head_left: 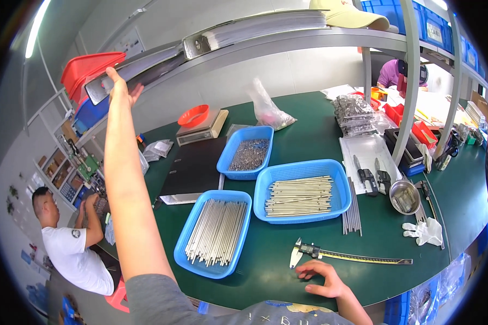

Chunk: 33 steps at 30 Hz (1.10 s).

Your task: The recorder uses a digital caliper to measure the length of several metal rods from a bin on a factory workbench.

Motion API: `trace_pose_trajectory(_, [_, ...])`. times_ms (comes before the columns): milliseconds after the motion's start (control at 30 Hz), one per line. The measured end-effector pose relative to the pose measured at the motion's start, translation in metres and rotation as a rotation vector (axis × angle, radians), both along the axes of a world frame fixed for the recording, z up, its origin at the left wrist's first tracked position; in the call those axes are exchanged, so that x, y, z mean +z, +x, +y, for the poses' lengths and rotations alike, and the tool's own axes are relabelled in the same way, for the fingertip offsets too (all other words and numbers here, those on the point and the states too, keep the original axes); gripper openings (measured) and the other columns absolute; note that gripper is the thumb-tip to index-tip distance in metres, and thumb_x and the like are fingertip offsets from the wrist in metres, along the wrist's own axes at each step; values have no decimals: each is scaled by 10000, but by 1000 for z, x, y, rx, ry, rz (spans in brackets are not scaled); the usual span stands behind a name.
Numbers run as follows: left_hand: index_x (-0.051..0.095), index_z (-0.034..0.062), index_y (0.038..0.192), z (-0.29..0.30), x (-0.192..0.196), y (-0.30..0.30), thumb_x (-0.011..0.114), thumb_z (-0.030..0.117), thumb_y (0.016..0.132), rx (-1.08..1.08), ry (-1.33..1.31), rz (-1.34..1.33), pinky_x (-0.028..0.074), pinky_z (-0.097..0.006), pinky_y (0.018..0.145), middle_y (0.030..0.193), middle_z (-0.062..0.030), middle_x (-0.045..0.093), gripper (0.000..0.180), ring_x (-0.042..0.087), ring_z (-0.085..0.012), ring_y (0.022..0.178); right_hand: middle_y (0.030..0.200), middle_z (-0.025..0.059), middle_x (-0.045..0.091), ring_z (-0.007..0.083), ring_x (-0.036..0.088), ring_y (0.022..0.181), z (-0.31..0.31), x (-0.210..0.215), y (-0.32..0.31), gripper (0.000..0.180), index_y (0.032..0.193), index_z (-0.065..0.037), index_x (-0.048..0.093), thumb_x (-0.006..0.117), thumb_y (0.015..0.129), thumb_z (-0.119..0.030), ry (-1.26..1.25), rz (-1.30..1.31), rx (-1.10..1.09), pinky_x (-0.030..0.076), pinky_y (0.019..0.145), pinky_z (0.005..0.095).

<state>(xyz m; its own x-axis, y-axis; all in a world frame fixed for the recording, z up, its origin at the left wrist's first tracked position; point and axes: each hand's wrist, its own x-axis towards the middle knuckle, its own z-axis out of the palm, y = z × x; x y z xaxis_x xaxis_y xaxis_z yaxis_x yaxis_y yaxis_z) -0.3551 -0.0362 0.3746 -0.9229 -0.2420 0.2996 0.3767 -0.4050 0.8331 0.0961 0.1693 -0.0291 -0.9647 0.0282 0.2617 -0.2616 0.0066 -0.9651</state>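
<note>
My left arm stretches up to the overhead shelf. There my left hand (122,91) meets the end of a dark binder with a metal edge (98,90), thumb and fingers spread apart; how firmly it touches the binder does not show. Low over the green table, my right hand (326,283) is loosely bent, thumb apart, with nothing visible in it. Just beyond its fingers lies a digital caliper (341,254). Blue baskets hold silvery rods (217,233), paler rods (299,196) and small metal parts (249,154). A black binder (192,169) rests beside the baskets.
The shelf (287,40) carries another binder (255,30), a yellow cap (352,15) and red bins (87,70). A scale (203,127), metal tray (370,162), steel bowl (404,196) and white glove (424,232) occupy the table (303,116). One person (73,244) sits left, another (390,73) far right.
</note>
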Motion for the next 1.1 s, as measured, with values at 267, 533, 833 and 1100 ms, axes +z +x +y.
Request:
trace_pose_trajectory(267, [60,-219,1323,0,-13,-70,349,687,835,1000,-750,315,245,-478,1064,1413,-361,65,1069,198,-463,1318,961,99,586,187,594,854,-11,-8,0,469,1126,-26,585,708,684,-122,145,41,7,484,728,291])
trace_pose_trajectory(533, [484,-51,1269,-91,10,-62,475,415,911,917,-1160,425,301,-345,1029,1274,-138,524,588,468,-209,1184,863,124,630,237,618,752,17,70,39,430,1045,18,610,684,646,-124,571,420,-536,488,669,332])
trace_pose_trajectory(833, [503,-22,1260,-45,-87,121,517,183,901,161,-984,1090,337,-324,1016,1286,-128,511,414,476,-208,1186,910,124,579,236,547,747,94,68,409,528,1054,-6,536,662,789,-444,688,758,-1204,450,696,334])
trace_pose_trajectory(1100, [506,-22,1253,-69,-151,123,509,182,899,95,-871,929,340,-323,1015,1274,-127,516,408,477,-209,1183,858,87,557,225,520,693,153,98,790,524,1111,-39,518,645,805,-445,922,826,-1237,443,656,322])
